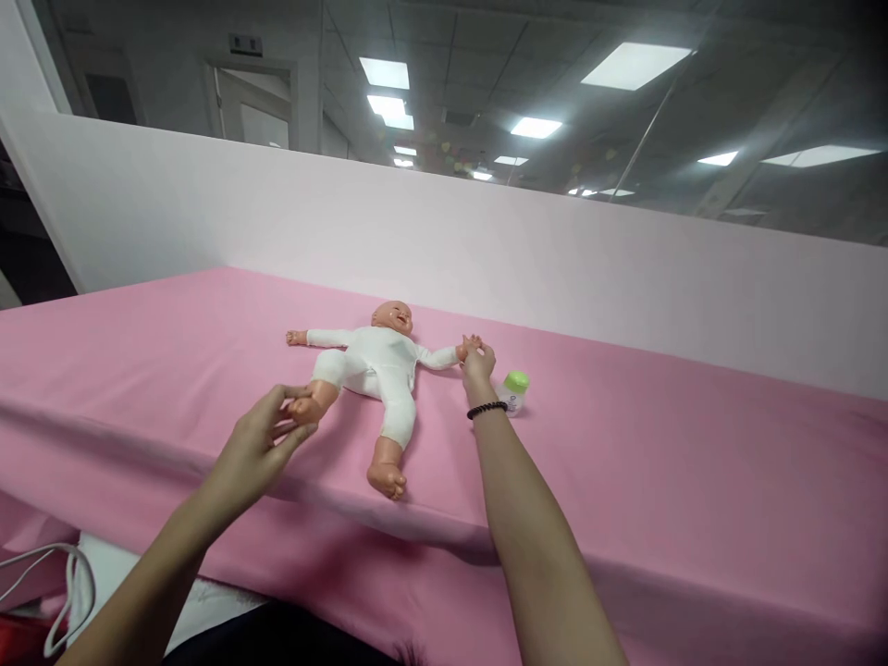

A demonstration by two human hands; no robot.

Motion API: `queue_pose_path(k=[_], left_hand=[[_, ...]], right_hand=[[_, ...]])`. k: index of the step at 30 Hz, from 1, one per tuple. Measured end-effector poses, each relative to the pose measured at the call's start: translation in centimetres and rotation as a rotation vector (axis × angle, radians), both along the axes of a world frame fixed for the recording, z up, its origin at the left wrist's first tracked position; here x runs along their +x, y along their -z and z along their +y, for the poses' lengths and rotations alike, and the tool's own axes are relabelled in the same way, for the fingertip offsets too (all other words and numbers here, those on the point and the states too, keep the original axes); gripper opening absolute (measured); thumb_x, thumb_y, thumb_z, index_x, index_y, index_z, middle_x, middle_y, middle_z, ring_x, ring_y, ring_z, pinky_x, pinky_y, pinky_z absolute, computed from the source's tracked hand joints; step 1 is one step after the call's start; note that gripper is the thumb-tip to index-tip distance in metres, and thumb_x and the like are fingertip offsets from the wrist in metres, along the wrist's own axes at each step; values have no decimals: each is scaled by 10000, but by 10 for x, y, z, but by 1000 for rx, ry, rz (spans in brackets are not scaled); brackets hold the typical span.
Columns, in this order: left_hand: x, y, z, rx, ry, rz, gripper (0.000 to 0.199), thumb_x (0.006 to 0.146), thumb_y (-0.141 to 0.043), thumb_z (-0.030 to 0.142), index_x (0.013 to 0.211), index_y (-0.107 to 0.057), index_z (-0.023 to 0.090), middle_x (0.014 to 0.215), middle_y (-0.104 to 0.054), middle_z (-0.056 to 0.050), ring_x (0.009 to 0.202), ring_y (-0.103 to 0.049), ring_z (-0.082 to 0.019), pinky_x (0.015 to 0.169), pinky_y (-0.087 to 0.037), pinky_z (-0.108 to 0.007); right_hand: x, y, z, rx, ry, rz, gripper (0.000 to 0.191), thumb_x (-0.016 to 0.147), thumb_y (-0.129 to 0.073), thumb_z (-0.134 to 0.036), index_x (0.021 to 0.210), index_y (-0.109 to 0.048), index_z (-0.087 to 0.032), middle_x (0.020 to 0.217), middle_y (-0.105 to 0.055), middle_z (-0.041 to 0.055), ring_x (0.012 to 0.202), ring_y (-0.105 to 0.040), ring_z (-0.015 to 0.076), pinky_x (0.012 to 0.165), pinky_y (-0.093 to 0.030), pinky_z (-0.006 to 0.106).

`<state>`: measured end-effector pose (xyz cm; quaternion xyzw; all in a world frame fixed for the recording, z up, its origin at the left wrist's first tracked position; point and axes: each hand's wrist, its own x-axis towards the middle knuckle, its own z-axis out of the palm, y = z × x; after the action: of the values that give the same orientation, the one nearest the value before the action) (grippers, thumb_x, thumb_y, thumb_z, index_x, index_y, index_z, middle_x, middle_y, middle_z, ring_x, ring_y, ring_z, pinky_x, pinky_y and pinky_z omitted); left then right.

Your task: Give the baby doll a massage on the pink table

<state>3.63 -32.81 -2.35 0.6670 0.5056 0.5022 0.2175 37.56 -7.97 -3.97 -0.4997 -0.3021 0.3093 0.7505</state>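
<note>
A baby doll (pixel 383 356) with a white cloth body lies on its back on the pink sheet (pixel 659 462), its head toward the wall. My left hand (pixel 267 433) has its fingers around the doll's foot at the left. With closed fingers, my right hand (pixel 478 363) holds the doll's hand on the right side; a dark coiled band is round that wrist. Just right of this wrist stands a small clear bottle (pixel 514 393) with a green cap, partly hidden by it. The doll's other foot rests near the front edge.
A white low wall (pixel 416 222) runs behind the pink surface, with glass above it reflecting ceiling lights. White cloth (pixel 201 606) and a pale cable (pixel 76 592) are below the front edge at the lower left.
</note>
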Motion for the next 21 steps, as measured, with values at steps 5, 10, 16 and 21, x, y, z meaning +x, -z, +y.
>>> queue_pose_path(k=[5, 10, 16, 21], left_hand=[[25, -49, 65, 133, 97, 215, 240, 868, -550, 291, 1098, -604, 247, 1050, -692, -48, 933, -655, -262, 808, -530, -372], [55, -50, 115, 30, 197, 332, 278, 721, -472, 90, 956, -580, 194, 930, -664, -83, 859, -630, -278, 732, -489, -374], [47, -45, 100, 84, 160, 302, 298, 798, -460, 121, 1061, -572, 204, 1008, -663, -84, 931, -626, -277, 745, -499, -357], [18, -44, 51, 189, 29, 235, 262, 912, -535, 371, 1139, -580, 247, 1129, -672, -68, 1013, -645, -277, 863, -539, -384]], right_hand=[[-59, -30, -34, 355, -87, -508, 219, 918, -644, -304, 1107, -692, -204, 1187, -730, 44, 1024, -675, 158, 924, -520, 260], [-91, -22, -58, 431, -271, -1114, 320, 916, -578, -131, 1195, -707, -219, 1176, -739, 64, 1105, -647, 242, 1024, -471, 383], [-79, -25, -52, 400, -191, -1087, 298, 966, -555, -209, 1236, -681, -209, 1204, -730, 80, 1081, -660, 242, 976, -477, 369], [-52, -35, -40, 319, -11, -539, 253, 951, -602, -345, 1146, -660, -195, 1215, -717, 60, 1042, -668, 162, 898, -498, 247]])
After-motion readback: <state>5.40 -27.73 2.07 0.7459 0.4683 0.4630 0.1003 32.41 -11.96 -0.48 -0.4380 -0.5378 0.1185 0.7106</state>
